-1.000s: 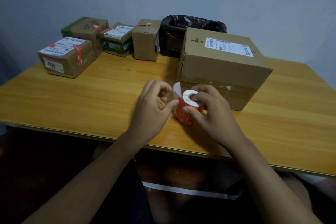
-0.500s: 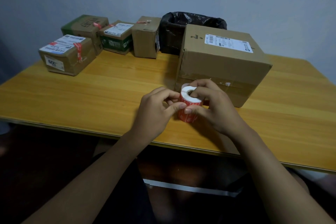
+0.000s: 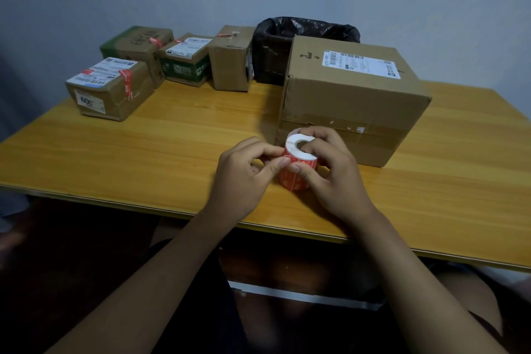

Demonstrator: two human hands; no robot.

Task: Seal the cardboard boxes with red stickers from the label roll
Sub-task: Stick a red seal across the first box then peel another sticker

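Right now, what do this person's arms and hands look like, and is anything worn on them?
Both forearms are bare right up to the bottom edge of the picture, with no sleeve in sight. The left hand and the right hand wear no gloves. I see no ring, watch or bracelet. The fingernails are short and unpainted.

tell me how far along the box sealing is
Done: the four small cardboard boxes at the back left show red stickers. In hand: the right hand holds the red label roll while the left hand picks at its edge. Left: the large brown cardboard box shows no red sticker.
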